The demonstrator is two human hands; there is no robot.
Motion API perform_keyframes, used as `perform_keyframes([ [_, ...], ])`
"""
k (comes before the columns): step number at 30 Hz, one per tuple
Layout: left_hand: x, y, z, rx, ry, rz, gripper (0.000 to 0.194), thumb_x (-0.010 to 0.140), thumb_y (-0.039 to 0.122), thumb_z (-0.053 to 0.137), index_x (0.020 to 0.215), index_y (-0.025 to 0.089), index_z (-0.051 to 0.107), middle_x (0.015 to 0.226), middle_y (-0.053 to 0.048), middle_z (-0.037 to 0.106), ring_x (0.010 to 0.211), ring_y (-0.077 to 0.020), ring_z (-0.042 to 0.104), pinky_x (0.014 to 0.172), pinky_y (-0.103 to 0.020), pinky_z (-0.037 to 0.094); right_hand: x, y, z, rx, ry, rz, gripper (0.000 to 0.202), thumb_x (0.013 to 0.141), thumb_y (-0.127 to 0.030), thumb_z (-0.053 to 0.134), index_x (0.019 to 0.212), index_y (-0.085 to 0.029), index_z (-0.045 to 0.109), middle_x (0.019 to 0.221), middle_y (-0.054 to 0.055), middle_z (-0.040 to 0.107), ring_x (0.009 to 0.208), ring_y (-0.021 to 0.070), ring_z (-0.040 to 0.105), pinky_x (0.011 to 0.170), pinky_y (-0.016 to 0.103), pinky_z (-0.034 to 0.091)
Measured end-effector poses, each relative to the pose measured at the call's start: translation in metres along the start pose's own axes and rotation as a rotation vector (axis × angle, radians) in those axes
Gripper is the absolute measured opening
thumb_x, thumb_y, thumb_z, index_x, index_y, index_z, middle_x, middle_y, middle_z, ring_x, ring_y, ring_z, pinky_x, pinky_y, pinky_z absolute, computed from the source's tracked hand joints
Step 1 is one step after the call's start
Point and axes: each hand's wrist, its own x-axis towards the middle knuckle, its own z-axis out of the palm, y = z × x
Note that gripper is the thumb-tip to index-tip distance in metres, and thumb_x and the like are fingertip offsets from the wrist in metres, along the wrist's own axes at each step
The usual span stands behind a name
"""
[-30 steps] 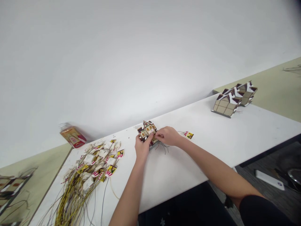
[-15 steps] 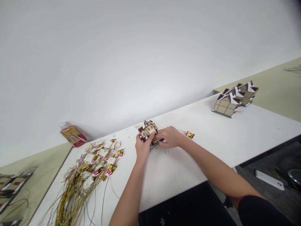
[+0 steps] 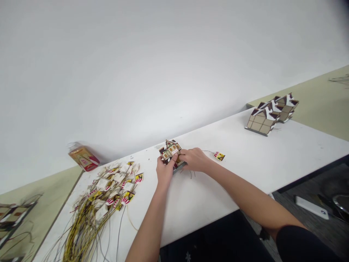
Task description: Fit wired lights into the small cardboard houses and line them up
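Note:
Both hands are on a miniature house (image 3: 171, 148) with small arched windows and a dark roof, at the middle of the white table (image 3: 201, 203). My left hand (image 3: 165, 170) grips its left side, thumb across the front. Fingers of my right hand (image 3: 194, 158) are bent against the right side of the front; their tips are partly hidden, so I cannot tell what they pinch. Thin wires stick out below the house. Just right of my right hand lies a small piece with a red-and-white striped awning (image 3: 219, 156), a dark wire running from it toward the hand.
On the left lies a heap of similar awning pieces (image 3: 128, 198) with bundled yellow and dark wires (image 3: 79, 233). A bottle with a red and tan label (image 3: 84, 158) stands behind it by the wall. Several model houses (image 3: 260, 122) stand at the right; others (image 3: 13, 214) are at far left.
My right hand has shifted slightly left against the house front. More of the awning piece and its wire shows to the right of it. My left hand keeps its hold.

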Motion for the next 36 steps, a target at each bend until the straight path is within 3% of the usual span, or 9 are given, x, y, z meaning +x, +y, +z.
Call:
perform_keyframes([
  [10,0.003,-0.002,0.000,-0.060,-0.006,-0.029,0.075,0.057,0.066,0.074,0.110,0.017,0.056,0.096,-0.009,0.066,0.081,-0.0194,0.064,0.072,-0.032,0.050,0.003,0.000,0.007,-0.017,0.000,0.013,0.022,0.082,-0.025,0.055,0.101,-0.023,0.065,0.105,0.005,0.063,0.075,0.0145,0.059,0.052,0.024,0.030],
  [24,0.006,-0.005,0.001,-0.120,-0.011,-0.060,0.074,0.056,0.063,0.077,0.109,0.016,0.056,0.096,-0.009,0.068,0.081,-0.0194,0.065,0.074,-0.032,0.050,0.001,0.016,0.008,-0.117,0.069,-0.184,0.015,0.085,-0.025,0.050,0.091,-0.019,0.062,0.098,0.006,0.060,0.072,0.0131,0.055,0.053,0.026,0.022],
  [36,0.007,-0.003,0.000,-0.125,-0.001,-0.105,0.076,0.052,0.064,0.078,0.108,0.016,0.057,0.098,-0.010,0.067,0.084,-0.0214,0.065,0.074,-0.033,0.050,0.003,0.027,0.014,-0.146,0.240,-0.305,0.016,0.084,-0.024,0.050,0.093,-0.018,0.061,0.089,0.005,0.061,0.071,0.0138,0.051,0.053,0.028,0.017],
])
